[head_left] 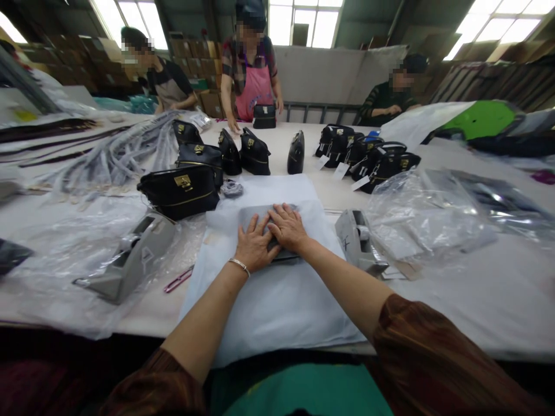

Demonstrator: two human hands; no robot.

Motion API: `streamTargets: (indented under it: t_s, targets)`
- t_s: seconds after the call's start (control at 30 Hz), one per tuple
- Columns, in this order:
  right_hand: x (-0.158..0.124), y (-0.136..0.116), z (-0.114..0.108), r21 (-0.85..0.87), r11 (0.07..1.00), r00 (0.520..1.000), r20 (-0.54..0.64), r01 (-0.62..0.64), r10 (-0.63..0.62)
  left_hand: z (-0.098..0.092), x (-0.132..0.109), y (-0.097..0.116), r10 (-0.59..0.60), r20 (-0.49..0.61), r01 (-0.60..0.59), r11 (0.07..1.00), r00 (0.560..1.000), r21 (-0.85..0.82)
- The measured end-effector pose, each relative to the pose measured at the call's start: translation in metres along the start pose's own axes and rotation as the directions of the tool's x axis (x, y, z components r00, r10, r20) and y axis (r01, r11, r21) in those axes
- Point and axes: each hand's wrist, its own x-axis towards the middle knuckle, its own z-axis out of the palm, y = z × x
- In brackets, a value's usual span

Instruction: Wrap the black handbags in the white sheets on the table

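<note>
My left hand lies spread on a dark flat piece covered in part by thin white sheet material; its exact kind I cannot make out. Beside it, my right hand rests flat with fingers stretched out, its fingertips touching or nearly touching the left hand. Both hands press from above and grasp nothing. A small grey coil sits just beyond the sheet. On the left, near the sheet's edge, lies a pair of pink thread snips.
Grey tape dispensers stand left and right. Black handbags cluster at left; tagged bags stand at right. Clear plastic bags lie on both sides. Across the table a person in a pink apron stands near a bag.
</note>
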Motion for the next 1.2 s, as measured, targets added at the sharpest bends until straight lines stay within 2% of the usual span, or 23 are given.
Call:
streamTargets:
  t_s: [0.1,0.2,0.27,0.37,0.4,0.47,0.53,0.57,0.63,0.7,0.8,0.9,1.0,1.1,1.2]
  targets:
    - [-0.002,-0.002,-0.004,-0.065,0.998,1.0,0.023,0.001,0.001,0.003,-0.016,-0.007,-0.045,0.007,0.045,0.999,0.999,-0.029]
    - [-0.001,-0.005,-0.007,-0.096,0.995,0.998,0.057,-0.018,0.024,-0.004,-0.028,-0.019,-0.016,0.031,0.017,0.999,0.999,-0.041]
    - [-0.002,-0.006,-0.008,-0.1,0.995,0.996,0.079,-0.029,0.037,-0.018,-0.032,-0.028,-0.036,0.097,0.04,0.998,0.995,-0.043]
    - [-0.002,-0.006,-0.008,-0.103,0.994,0.994,0.095,-0.036,0.046,-0.048,-0.027,-0.038,-0.141,0.218,0.14,0.99,0.966,0.019]
    - [-0.002,-0.006,-0.008,-0.104,0.994,0.994,0.094,-0.038,0.048,-0.057,-0.022,-0.038,-0.162,0.209,0.154,0.987,0.964,0.055]
    - [-0.001,-0.006,-0.008,-0.1,0.994,0.995,0.084,-0.043,0.052,-0.067,-0.009,-0.034,-0.141,0.102,0.131,0.986,0.985,0.099]
    - [0.0,-0.006,-0.008,-0.09,0.995,0.996,0.075,-0.051,0.058,-0.062,0.006,-0.023,-0.063,-0.015,0.064,0.995,0.998,0.075]
    - [0.0,-0.006,-0.008,-0.085,0.995,0.995,0.078,-0.054,0.061,-0.054,0.012,-0.017,-0.029,-0.036,0.03,0.998,0.999,0.046]
    - [0.0,-0.004,-0.006,-0.072,0.996,0.994,0.092,-0.056,0.062,-0.032,0.019,-0.006,-0.004,-0.021,0.004,1.0,1.0,-0.001]
    - [-0.003,0.0,-0.003,-0.053,0.997,0.994,0.092,-0.048,0.053,-0.009,0.02,0.0,-0.031,-0.008,0.031,0.999,1.0,-0.013]
    - [-0.013,0.014,0.003,-0.01,0.997,0.995,0.06,-0.079,0.08,0.009,0.015,0.001,-0.041,-0.016,0.041,0.999,0.999,0.013]
    - [-0.028,0.037,0.008,0.039,0.986,0.986,0.058,-0.161,0.159,0.007,0.011,0.0,-0.018,0.007,0.018,0.999,1.0,0.036]
    - [-0.043,0.06,0.007,0.061,0.978,0.975,0.111,-0.201,0.194,0.001,0.011,0.002,-0.035,0.036,0.033,0.999,0.999,0.035]
    - [-0.062,0.079,-0.003,-0.003,0.985,0.968,0.181,-0.175,0.172,-0.002,0.012,0.005,-0.053,0.062,0.051,0.998,0.997,0.028]
    - [-0.088,0.089,-0.023,-0.108,0.985,0.952,0.262,-0.133,0.157,-0.001,0.011,0.006,-0.066,0.081,0.064,0.998,0.995,0.018]
